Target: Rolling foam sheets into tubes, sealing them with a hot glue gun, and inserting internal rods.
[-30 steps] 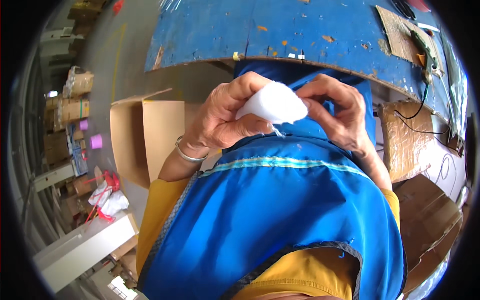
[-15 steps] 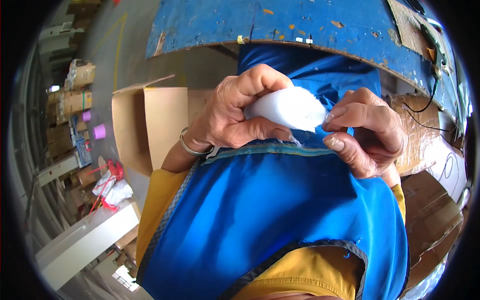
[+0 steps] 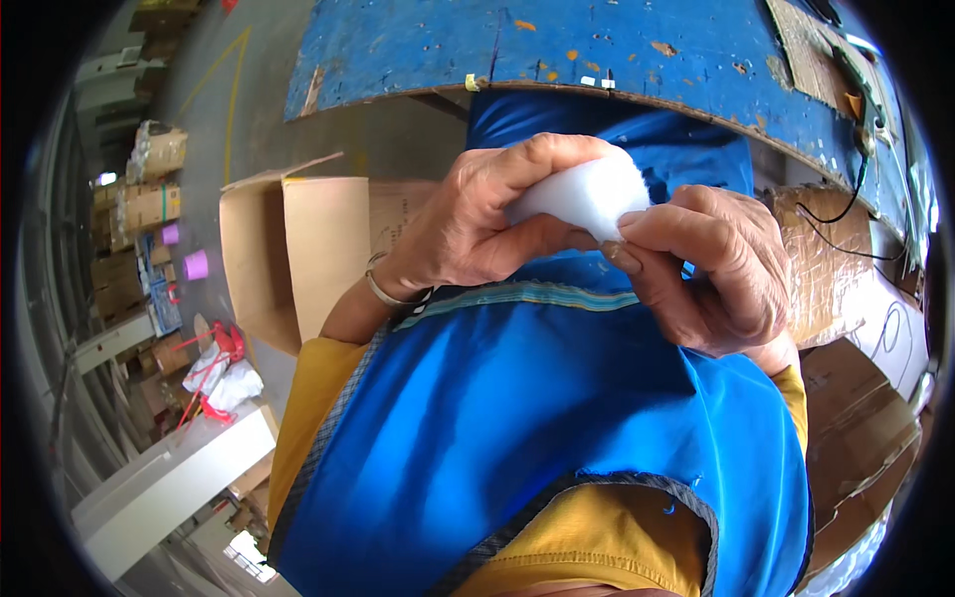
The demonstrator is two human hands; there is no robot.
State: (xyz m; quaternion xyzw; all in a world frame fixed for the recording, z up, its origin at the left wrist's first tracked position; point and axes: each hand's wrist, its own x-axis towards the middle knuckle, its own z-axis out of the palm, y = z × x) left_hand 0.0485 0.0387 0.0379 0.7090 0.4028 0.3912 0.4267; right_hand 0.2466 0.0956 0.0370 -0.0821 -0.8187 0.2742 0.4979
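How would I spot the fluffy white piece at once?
Find the blue table up top. Below its edge, the left hand grips the fluffy white piece, with the right hand at its rim. Its fuzzy whiteness sets it apart from the blue cloth behind.

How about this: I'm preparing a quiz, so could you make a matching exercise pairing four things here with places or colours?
1 Carton
2 White fluffy bundle
3 Bracelet
4 Worktable

A Around the left wrist
B Blue, with chipped spots
C Held in the left hand
D Brown, open, left of the left hand

Pairs: 1-D; 2-C; 3-A; 4-B
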